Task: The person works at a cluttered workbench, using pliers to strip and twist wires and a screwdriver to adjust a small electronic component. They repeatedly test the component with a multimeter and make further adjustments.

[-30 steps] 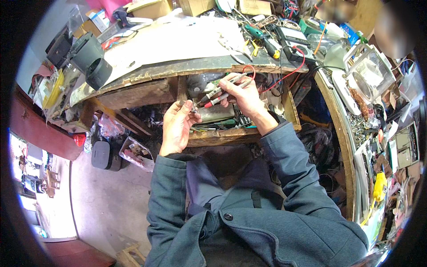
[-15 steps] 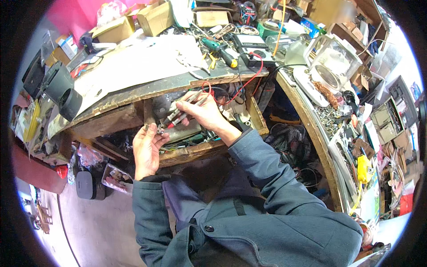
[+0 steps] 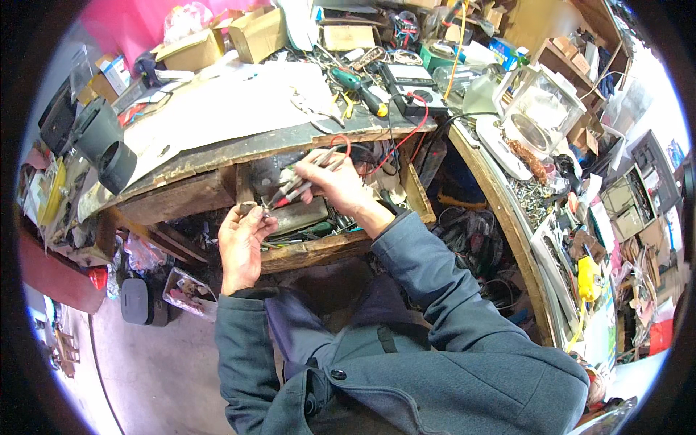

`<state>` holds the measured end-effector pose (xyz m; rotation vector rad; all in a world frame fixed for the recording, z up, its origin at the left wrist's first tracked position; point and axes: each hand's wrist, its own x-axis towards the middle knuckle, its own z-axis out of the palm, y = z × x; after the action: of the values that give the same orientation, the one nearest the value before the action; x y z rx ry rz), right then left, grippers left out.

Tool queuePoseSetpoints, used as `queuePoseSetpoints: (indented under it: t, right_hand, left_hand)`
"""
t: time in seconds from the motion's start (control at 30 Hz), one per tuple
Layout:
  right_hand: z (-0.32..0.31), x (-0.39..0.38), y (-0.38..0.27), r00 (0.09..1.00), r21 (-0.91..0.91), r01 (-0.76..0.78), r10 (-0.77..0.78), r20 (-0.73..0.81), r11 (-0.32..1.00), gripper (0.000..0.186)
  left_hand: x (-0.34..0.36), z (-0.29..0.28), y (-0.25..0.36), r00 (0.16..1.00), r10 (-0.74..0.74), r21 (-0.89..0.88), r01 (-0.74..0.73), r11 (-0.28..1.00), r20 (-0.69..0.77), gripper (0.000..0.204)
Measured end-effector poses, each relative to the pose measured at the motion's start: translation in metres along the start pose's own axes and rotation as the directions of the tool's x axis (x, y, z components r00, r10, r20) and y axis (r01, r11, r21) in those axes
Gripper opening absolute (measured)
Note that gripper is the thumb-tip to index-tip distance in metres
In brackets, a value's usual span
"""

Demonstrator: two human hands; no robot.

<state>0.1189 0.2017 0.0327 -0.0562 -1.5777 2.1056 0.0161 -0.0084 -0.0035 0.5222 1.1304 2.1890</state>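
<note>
My right hand (image 3: 339,187) grips a pair of test probes (image 3: 296,187) like pens, one with a red tip; a red lead (image 3: 407,138) curves from it up to the bench. The probe tips point down-left at a small metallic part (image 3: 262,211), too small to name, which my left hand (image 3: 241,239) pinches between thumb and fingers. Whether the tips touch it I cannot tell. Both hands are above an open wooden drawer (image 3: 312,250) full of tools and loose pieces. On the bench, a boxy meter (image 3: 412,88) sits near the leads.
A wooden workbench (image 3: 210,154) with a pale sheet (image 3: 239,101) spans the front. Behind the meter are a green-handled screwdriver (image 3: 346,78) and cardboard boxes (image 3: 257,35). A cluttered side bench (image 3: 500,239) bends round on the right. A black cylinder-shaped object (image 3: 116,167) juts out at left.
The probes in my right hand have shifted slightly, their tips now closer together. My left hand stays nearly in place, still pinching the small part. The whole view has moved a little.
</note>
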Motion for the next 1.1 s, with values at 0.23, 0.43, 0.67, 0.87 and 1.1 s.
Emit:
queuePoseSetpoints:
  t: [0.23,0.43,0.67,0.87,1.1]
  right_hand:
    - [-0.015,0.008,0.014,1.0,-0.95,-0.005,-0.018,-0.011,0.313,0.045]
    - [-0.003,0.003,0.003,0.943,-0.99,-0.141,0.304,-0.132,0.009,0.063]
    - [-0.016,-0.009,-0.017,0.95,-0.991,0.101,0.288,0.121,0.084,0.046]
    - [0.001,0.014,-0.053,0.893,-0.988,0.141,-0.424,0.153,-0.059,0.027]
    - [-0.025,0.072,-0.053,0.934,-0.937,0.0,-0.335,0.125,-0.35,0.04]
  left_hand:
    - [-0.004,0.01,-0.001,0.998,0.058,0.027,-0.058,0.998,-0.012,0.035]
    - [-0.002,-0.004,-0.007,0.995,0.088,-0.003,-0.088,0.996,0.055,0.024]
    - [0.0,-0.005,-0.007,0.991,0.118,-0.033,-0.116,0.993,0.069,0.016]
    - [0.0,-0.008,-0.007,0.99,0.12,-0.056,-0.116,0.992,0.078,0.016]
    - [0.001,-0.01,-0.009,0.981,0.148,-0.096,-0.136,0.986,0.128,0.017]
